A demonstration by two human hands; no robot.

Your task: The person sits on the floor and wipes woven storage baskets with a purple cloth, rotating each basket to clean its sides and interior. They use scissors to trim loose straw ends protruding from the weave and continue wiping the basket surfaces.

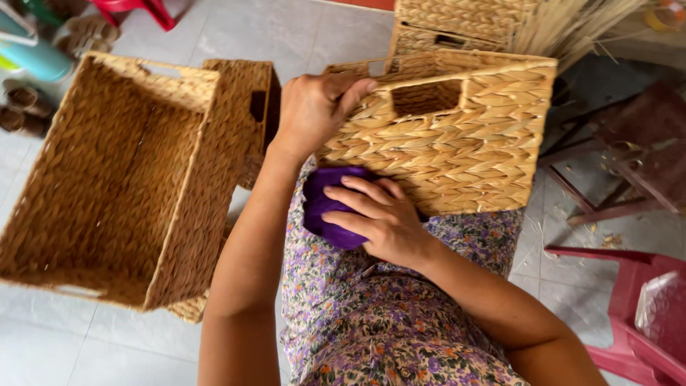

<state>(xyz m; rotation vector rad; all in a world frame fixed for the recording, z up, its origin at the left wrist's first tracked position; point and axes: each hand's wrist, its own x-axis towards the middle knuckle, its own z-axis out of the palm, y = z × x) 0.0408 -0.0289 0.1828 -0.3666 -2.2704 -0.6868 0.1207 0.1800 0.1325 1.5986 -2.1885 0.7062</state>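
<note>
A woven straw basket [464, 136] with a cut-out handle hole rests tilted on my lap, its side wall facing me. My left hand [314, 111] grips its upper left corner, thumb along the rim. My right hand [379, 218] presses a purple cloth [321, 207] against the basket's lower left edge, fingers spread over the cloth. My lap is covered by a flowered dress [386, 314].
A larger woven basket [121, 179] lies on the tiled floor at the left, with another smaller basket [250, 100] behind it. More baskets [457, 25] and loose straw stand at the back. Red plastic stools [629, 300] and a dark wooden stool [636, 157] sit at the right.
</note>
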